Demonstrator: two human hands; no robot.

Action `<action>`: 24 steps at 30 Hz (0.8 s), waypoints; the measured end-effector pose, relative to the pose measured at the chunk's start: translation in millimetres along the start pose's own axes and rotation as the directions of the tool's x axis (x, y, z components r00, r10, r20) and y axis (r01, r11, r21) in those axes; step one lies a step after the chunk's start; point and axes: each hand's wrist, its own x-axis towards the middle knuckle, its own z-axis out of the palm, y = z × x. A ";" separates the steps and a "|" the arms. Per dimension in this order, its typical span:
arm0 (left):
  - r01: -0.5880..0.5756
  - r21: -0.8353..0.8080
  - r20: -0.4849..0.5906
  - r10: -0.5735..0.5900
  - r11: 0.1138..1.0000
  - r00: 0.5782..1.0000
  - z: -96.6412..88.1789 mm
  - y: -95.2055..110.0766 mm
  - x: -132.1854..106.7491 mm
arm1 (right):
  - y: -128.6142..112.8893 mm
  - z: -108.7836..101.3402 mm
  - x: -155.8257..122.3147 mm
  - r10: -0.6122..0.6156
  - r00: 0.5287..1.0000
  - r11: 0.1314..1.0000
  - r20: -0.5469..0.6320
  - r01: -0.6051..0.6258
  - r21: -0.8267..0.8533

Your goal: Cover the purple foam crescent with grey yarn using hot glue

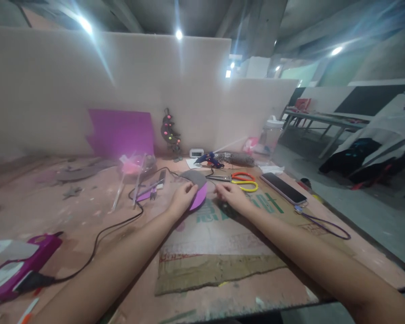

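My left hand (185, 197) is closed on a curved cut-out piece, grey (195, 177) on its upper part and purple (199, 198) on its lower part. The piece is held just above the cardboard. To its right, my right hand (230, 196) is pinched, fingertips together; a thin dark line seems to run near them, but what they hold is too small to make out. Scissors (245, 181) with one orange and one yellow handle lie just behind my right hand. A blue glue gun (207, 157) rests farther back.
Printed cardboard (222, 270) lies under my hands. A phone (283, 188) with a strap is at right. A magenta power strip (23, 265) and its black cord are at left. A decorated crescent (170, 130), purple sheet (123, 132) and small clock (196, 153) stand at the back.
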 end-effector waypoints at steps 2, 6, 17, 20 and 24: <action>0.001 -0.004 0.005 -0.001 1.000 1.000 0.4 0.8 1.0 | -0.9 10.1 1.7 0.047 0.993 0.996 0.111 -0.056 0.074; 0.025 -0.032 0.016 -0.025 0.999 1.000 2.9 1.2 12.0 | -3.3 24.8 19.2 0.086 0.967 0.966 0.241 -0.140 0.217; -0.006 -0.037 -0.006 0.006 0.999 1.000 0.3 -13.2 47.2 | 9.1 45.6 64.9 0.057 0.975 0.855 0.217 -0.160 0.494; 0.015 0.000 0.040 -0.015 1.000 0.999 1.5 -16.6 45.1 | 11.0 44.3 63.9 0.089 0.983 0.766 0.159 -0.169 0.620; 0.023 0.002 0.037 -0.023 1.000 0.999 0.7 -16.0 44.7 | 3.9 39.0 59.3 0.115 0.986 0.698 0.125 -0.169 0.696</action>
